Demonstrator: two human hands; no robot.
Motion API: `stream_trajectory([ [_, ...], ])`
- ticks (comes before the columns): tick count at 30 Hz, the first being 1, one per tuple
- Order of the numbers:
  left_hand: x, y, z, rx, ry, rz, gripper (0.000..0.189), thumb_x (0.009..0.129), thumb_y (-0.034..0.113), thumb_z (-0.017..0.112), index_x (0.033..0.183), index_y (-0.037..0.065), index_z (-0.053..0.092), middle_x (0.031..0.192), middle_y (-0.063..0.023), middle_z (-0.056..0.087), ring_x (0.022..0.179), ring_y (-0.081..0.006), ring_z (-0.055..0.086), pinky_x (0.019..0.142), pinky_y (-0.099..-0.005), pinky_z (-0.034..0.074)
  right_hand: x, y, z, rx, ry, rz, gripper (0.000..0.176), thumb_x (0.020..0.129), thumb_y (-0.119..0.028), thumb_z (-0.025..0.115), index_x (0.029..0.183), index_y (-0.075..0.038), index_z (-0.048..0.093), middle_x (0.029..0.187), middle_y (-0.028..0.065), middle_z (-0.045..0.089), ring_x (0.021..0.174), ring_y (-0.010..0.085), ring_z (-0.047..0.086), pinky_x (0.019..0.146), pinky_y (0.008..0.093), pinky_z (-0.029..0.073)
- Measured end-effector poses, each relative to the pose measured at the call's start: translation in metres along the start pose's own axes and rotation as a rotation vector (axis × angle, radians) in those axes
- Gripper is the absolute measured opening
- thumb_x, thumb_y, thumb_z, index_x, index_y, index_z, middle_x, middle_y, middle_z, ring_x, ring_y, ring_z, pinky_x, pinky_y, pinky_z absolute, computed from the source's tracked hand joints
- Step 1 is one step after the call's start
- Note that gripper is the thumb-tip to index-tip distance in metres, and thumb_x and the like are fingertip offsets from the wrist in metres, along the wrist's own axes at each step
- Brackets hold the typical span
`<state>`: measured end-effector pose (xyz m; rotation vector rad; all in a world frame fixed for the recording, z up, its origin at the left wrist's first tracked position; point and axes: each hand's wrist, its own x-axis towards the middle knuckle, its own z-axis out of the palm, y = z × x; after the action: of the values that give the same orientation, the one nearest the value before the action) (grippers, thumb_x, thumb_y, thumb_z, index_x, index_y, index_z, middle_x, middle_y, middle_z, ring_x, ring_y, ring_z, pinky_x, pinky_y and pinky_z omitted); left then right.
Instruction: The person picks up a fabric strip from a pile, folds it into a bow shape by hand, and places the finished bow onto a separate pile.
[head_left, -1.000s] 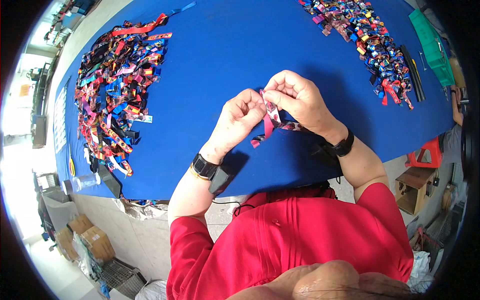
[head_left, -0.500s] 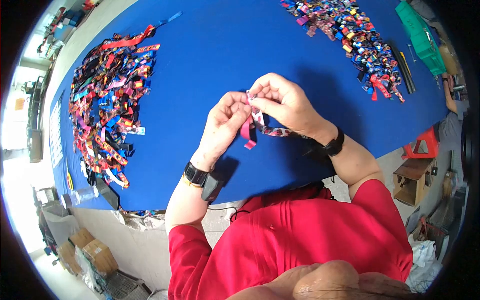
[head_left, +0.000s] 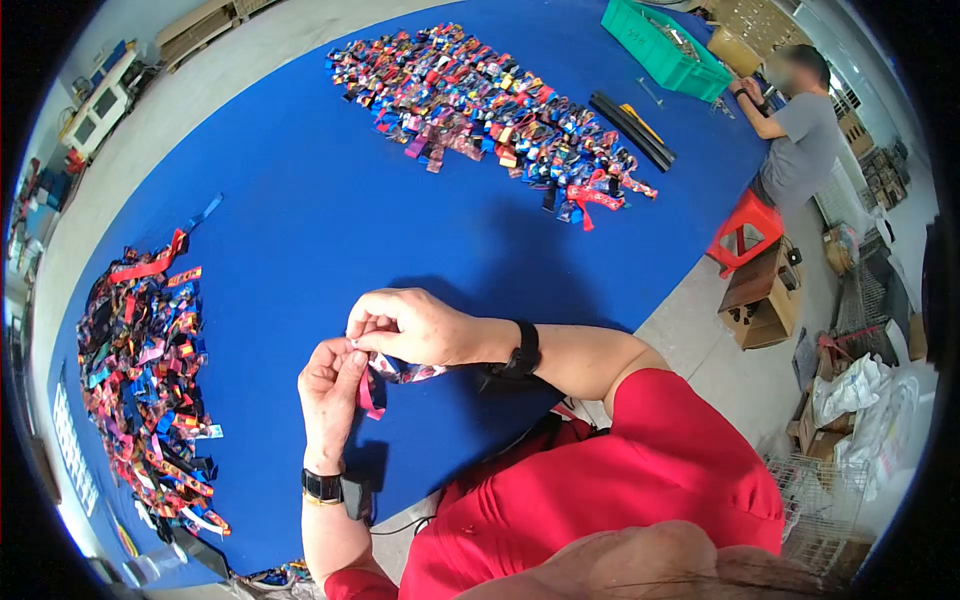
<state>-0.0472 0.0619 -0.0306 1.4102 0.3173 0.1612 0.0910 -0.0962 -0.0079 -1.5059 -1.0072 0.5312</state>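
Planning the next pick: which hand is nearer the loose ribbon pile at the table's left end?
Left. The left hand sits toward the ribbon pile, bare blue cloth between; the right hand lies beyond it, farther off. Both pinch one pink ribbon.
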Motion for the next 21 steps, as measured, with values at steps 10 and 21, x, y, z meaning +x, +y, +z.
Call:
stream_trajectory([
  [10, 0.000, 0.002, 0.002, 0.010, -0.015, 0.029, 0.007, 0.098, 0.006, 0.071, 0.102, 0.003, 0.065, 0.082, 0.0035, 0.066, 0.067, -0.0019, 0.055, 0.059, -0.0188, 0.044, 0.000, 0.007, 0.001, -0.139, -0.031, -0.168, 0.010, 0.093, -0.012, 0.066, 0.098, -0.004, 0.067, 0.094, 0.0145, 0.068, 0.090, 0.0316, 0.069, 0.079, 0.0411, 0.054],
  [21, -0.002, 0.004, 0.003, 0.088, 0.008, 0.007, 0.005, 0.099, 0.006, 0.069, 0.101, 0.004, 0.065, 0.080, 0.0053, 0.063, 0.067, -0.0007, 0.053, 0.059, -0.0177, 0.042, -0.002, 0.005, -0.001, -0.223, 0.005, -0.100, 0.017, 0.095, -0.019, 0.069, 0.102, -0.004, 0.064, 0.092, 0.0113, 0.066, 0.084, 0.0243, 0.068, 0.074, 0.0364, 0.054],
])
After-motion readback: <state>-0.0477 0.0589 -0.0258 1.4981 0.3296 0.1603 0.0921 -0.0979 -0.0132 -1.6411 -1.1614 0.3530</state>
